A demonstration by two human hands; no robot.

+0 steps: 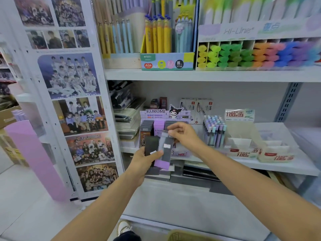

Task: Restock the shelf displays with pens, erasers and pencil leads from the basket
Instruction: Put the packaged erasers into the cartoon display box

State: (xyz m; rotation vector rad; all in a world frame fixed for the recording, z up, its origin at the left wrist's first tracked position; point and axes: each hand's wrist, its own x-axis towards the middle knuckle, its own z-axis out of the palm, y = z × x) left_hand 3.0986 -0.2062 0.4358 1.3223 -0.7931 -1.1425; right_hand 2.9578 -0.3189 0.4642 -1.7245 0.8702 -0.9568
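Pencil-lead packs (152,145) held before the Kuromi display (154,112) on the middle shelf (278,165).
At centre-left the left hand (144,161) grips a small stack of these flat packs, thumb curled across their fronts. Beside it, the right hand (184,134) pinches the top edge of the grey-and-purple pack (165,149) in that stack, close before the display's rows. Capped pens (214,131) stand further right.

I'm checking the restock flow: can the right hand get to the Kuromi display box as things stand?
Probably yes: the right hand, pinching a grey pack, hovers just in front of the Kuromi display box with nothing between them.
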